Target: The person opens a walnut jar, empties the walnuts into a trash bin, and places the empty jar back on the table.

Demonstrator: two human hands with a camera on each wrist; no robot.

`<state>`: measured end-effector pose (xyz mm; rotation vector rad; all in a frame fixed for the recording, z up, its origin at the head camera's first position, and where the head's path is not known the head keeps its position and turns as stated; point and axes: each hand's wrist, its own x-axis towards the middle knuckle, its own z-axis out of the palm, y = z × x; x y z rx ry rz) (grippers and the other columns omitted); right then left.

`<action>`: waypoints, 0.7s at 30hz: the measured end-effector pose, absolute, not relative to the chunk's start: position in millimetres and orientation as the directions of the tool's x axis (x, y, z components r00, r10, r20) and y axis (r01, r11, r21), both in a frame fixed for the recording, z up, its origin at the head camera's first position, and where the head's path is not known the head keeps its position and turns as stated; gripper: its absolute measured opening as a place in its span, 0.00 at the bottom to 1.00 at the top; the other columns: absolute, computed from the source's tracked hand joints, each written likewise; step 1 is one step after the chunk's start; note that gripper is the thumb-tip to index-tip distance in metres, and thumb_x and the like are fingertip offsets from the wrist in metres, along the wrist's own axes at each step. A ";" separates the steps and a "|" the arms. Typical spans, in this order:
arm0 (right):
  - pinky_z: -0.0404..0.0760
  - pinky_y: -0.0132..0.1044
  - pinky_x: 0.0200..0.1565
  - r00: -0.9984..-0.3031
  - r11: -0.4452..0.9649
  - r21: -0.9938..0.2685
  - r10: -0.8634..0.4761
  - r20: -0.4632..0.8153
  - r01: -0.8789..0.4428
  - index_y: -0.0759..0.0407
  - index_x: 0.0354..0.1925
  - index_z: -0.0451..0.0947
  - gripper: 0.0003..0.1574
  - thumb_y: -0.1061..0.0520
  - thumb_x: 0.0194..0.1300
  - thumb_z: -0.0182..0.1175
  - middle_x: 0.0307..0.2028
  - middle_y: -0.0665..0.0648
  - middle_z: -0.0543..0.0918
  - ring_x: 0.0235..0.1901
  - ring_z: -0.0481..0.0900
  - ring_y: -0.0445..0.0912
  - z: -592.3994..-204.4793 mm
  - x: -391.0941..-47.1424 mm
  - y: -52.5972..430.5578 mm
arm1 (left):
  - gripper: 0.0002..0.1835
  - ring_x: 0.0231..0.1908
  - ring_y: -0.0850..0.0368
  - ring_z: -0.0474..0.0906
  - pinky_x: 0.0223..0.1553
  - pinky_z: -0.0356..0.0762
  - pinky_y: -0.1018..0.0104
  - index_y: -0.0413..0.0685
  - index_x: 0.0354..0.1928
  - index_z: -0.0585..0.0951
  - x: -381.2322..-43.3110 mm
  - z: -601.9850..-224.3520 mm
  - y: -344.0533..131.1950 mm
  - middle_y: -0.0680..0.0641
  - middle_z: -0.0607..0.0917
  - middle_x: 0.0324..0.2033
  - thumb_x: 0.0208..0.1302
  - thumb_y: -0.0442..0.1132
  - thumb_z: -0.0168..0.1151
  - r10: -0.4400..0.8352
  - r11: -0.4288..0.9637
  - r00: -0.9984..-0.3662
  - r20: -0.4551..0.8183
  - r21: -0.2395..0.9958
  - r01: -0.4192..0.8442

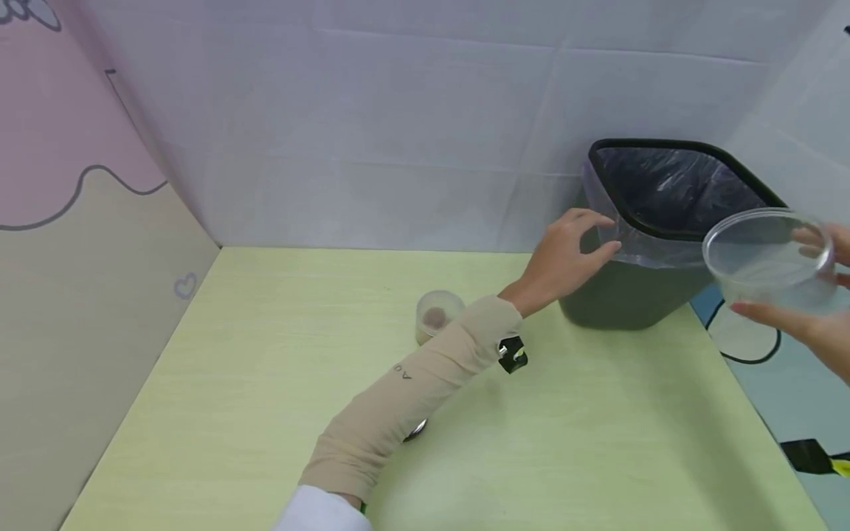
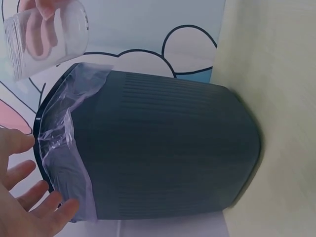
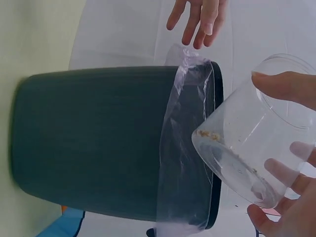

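Small dark letters (image 1: pixel 406 375) mark the beige left sleeve (image 1: pixel 372 428).

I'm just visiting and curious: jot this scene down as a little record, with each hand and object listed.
Surface: pale yellow-green table
Largest object: dark green, black-rimmed bin, standing on the table
Lining: translucent plastic liner, hanging over the bin's outside
Left hand: holds nothing, fingers near the liner
Right hand: grips a clear round plastic container near the bin
Container's contents: small brownish bits
Partly hidden: small translucent round cup, something brown inside, behind the beige sleeve
Unidentified: shiny object, mostly covered by that sleeve
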<state>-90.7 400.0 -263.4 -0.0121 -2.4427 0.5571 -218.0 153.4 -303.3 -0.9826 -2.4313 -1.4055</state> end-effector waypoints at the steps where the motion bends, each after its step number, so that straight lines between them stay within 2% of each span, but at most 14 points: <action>1: 0.53 0.22 0.60 -0.813 0.905 -0.406 0.142 0.564 -0.124 0.44 0.70 0.58 0.52 0.62 0.51 0.71 0.66 0.56 0.65 0.65 0.59 0.34 -264.4 -89.4 397.8 | 0.19 0.57 0.70 0.65 0.54 0.61 0.81 0.53 0.57 0.77 -217.9 -303.9 151.6 0.56 0.73 0.57 0.66 0.48 0.58 0.459 0.336 -0.769 0.445 0.714 0.614; 5: 0.52 0.26 0.62 -0.854 0.872 -0.462 0.114 0.508 -0.159 0.46 0.70 0.58 0.54 0.68 0.51 0.70 0.67 0.49 0.64 0.61 0.55 0.23 -269.7 -85.6 394.1 | 0.19 0.57 0.70 0.66 0.53 0.62 0.81 0.52 0.56 0.77 -218.4 -306.8 144.6 0.56 0.73 0.56 0.66 0.48 0.58 0.463 0.323 -0.770 0.438 0.726 0.607; 7: 0.50 0.32 0.66 -0.876 0.853 -0.497 0.111 0.470 -0.159 0.45 0.71 0.56 0.55 0.68 0.51 0.69 0.67 0.48 0.63 0.62 0.54 0.24 -272.5 -84.3 392.7 | 0.19 0.57 0.69 0.66 0.54 0.62 0.81 0.51 0.56 0.77 -218.6 -308.7 141.1 0.56 0.73 0.56 0.66 0.47 0.58 0.463 0.321 -0.774 0.432 0.732 0.600; 12: 0.47 0.38 0.68 -0.892 0.796 -0.576 0.108 0.438 -0.186 0.43 0.71 0.56 0.61 0.72 0.45 0.71 0.66 0.46 0.65 0.62 0.58 0.28 -281.2 -84.9 388.9 | 0.18 0.58 0.68 0.65 0.55 0.60 0.81 0.51 0.55 0.78 -218.5 -312.1 134.7 0.55 0.75 0.55 0.66 0.47 0.59 0.466 0.326 -0.772 0.433 0.727 0.605; 17: 0.45 0.36 0.68 -0.911 0.750 -0.625 0.077 0.405 -0.215 0.43 0.70 0.57 0.63 0.74 0.42 0.72 0.64 0.43 0.67 0.60 0.61 0.29 -288.8 -84.3 382.9 | 0.18 0.59 0.68 0.65 0.55 0.61 0.80 0.51 0.55 0.77 -218.0 -313.8 128.4 0.55 0.75 0.56 0.66 0.47 0.59 0.477 0.327 -0.765 0.431 0.721 0.611; 21: 0.55 0.22 0.58 -0.907 0.693 -0.656 0.006 0.421 -0.300 0.52 0.69 0.60 0.65 0.78 0.33 0.73 0.59 0.45 0.70 0.57 0.65 0.33 -292.8 -86.2 377.4 | 0.18 0.59 0.66 0.65 0.55 0.61 0.80 0.50 0.55 0.78 -217.9 -315.9 122.7 0.54 0.75 0.55 0.65 0.46 0.60 0.480 0.335 -0.761 0.437 0.710 0.619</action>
